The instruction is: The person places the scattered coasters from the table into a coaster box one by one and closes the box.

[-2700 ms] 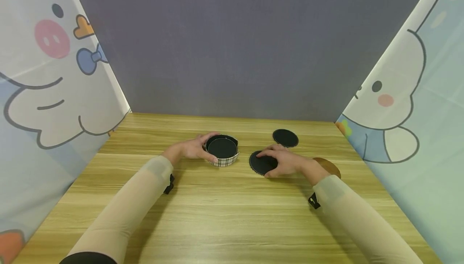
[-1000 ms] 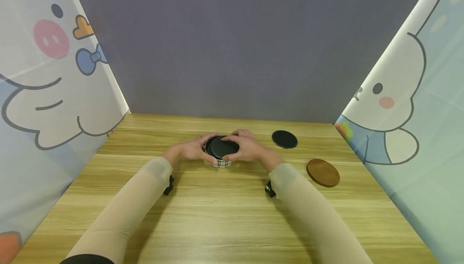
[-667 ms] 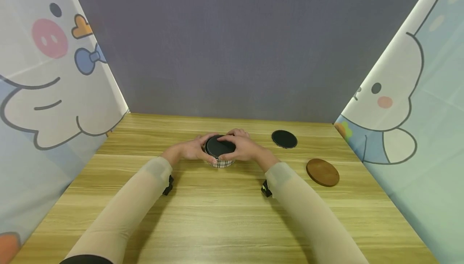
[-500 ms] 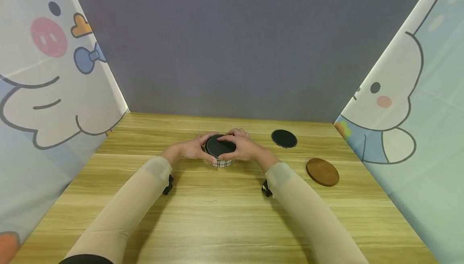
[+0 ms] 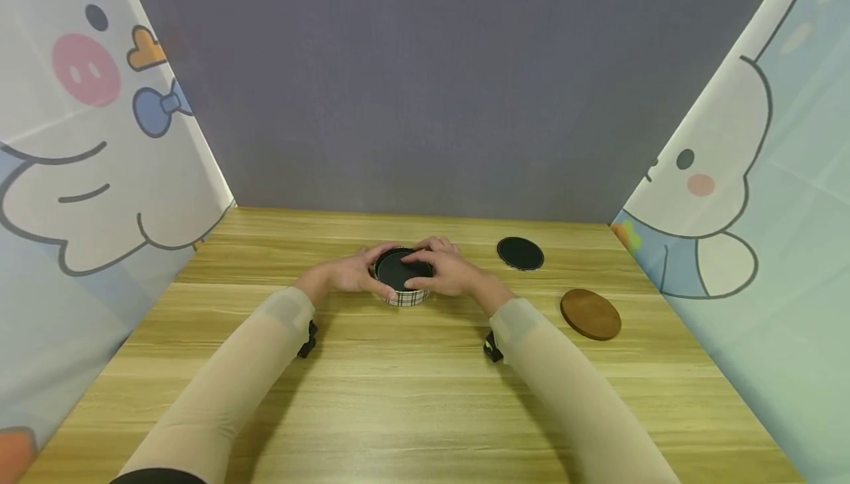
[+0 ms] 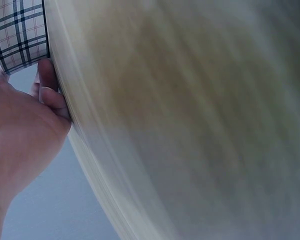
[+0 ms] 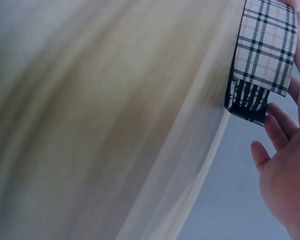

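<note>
A round coaster holder (image 5: pixel 412 297) with a plaid outer wall stands at the table's middle, and its side gap shows in the right wrist view. Inside it, below the rim, lies a black round coaster (image 5: pixel 393 271). My left hand (image 5: pixel 352 272) grips the holder from the left, thumb at the front and fingers round the back. From the right, my right hand (image 5: pixel 451 268) reaches over the holder with thumb and index finger loosely spread over the coaster. Its other fingers hang beside the gap (image 7: pixel 250 97).
Another black coaster (image 5: pixel 521 254) lies flat to the back right on the wooden table (image 5: pixel 398 395). Nearer, at the right, is a brown round wooden disc (image 5: pixel 590 314). A grey panel (image 5: pixel 425 85) closes off the back, with cartoon-printed sheets at both sides.
My right hand has carried a black coaster from the table's right into the holder, where it has sunk below the rim. The right fingers have loosened. My left hand has stayed on the holder.
</note>
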{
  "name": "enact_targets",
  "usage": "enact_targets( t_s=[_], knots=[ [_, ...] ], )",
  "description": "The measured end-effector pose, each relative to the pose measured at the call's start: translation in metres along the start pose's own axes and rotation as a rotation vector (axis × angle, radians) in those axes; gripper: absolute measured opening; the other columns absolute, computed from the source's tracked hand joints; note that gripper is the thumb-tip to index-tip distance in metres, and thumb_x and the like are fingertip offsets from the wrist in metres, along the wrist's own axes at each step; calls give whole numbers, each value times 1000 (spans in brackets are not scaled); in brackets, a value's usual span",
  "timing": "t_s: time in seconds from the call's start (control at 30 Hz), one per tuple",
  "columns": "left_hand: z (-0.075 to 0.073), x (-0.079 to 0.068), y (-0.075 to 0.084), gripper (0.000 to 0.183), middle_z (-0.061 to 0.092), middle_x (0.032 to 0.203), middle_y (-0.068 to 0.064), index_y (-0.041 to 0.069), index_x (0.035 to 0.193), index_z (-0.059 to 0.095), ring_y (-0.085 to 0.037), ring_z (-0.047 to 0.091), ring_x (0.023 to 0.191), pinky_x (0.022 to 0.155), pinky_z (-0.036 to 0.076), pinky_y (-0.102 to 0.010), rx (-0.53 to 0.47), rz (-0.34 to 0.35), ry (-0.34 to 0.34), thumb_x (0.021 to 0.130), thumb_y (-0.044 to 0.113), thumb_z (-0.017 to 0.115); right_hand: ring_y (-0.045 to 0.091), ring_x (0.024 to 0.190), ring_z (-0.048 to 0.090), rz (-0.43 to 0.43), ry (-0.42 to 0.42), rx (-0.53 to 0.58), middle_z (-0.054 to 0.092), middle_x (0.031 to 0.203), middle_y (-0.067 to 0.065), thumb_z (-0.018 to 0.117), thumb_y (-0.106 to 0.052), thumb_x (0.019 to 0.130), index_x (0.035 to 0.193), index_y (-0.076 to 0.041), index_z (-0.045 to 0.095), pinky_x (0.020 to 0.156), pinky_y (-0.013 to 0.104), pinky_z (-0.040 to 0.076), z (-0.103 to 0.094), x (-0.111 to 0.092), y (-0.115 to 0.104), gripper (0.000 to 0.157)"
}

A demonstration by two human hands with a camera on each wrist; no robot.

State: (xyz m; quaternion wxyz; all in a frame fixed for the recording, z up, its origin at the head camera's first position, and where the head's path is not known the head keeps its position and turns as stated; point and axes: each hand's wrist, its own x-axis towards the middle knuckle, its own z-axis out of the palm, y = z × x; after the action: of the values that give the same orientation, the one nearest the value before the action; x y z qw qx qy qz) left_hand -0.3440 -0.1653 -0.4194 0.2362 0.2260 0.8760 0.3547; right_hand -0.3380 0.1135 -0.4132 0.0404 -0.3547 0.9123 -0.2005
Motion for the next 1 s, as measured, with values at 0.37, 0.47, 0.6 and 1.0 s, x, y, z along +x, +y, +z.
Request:
enact_targets(
  t_s=[0.37,0.47,0.6,1.0],
  knots=[
    [1,0,1,124,2,182,-26,39,177,15,-54,4,168,125,17,-82,-13,-8,10,83,58,94,27,114,63,26,75,169,58,149,18,72,-34,109,157,-11,60,99,50,56,-16,-31,19,54],
    [1,0,0,124,-1,182,-26,41,177,16,-55,4,168,125,16,-82,-20,-9,14,83,57,95,22,108,63,73,81,151,59,151,16,70,-35,110,157,-11,60,95,47,56,-23,-43,32,53],
    [1,0,0,127,-3,182,-26,42,176,16,-54,2,168,126,15,-82,-21,-21,14,80,61,96,22,111,63,166,74,102,59,153,8,67,-40,111,157,-15,61,95,48,56,-32,-58,52,52],
    [1,-3,1,126,1,181,-27,38,177,14,-56,7,167,125,17,-83,-20,-6,12,83,57,95,36,115,61,291,115,57,58,146,25,63,-29,114,151,-6,65,103,60,51,-55,-83,113,43]
  ],
)
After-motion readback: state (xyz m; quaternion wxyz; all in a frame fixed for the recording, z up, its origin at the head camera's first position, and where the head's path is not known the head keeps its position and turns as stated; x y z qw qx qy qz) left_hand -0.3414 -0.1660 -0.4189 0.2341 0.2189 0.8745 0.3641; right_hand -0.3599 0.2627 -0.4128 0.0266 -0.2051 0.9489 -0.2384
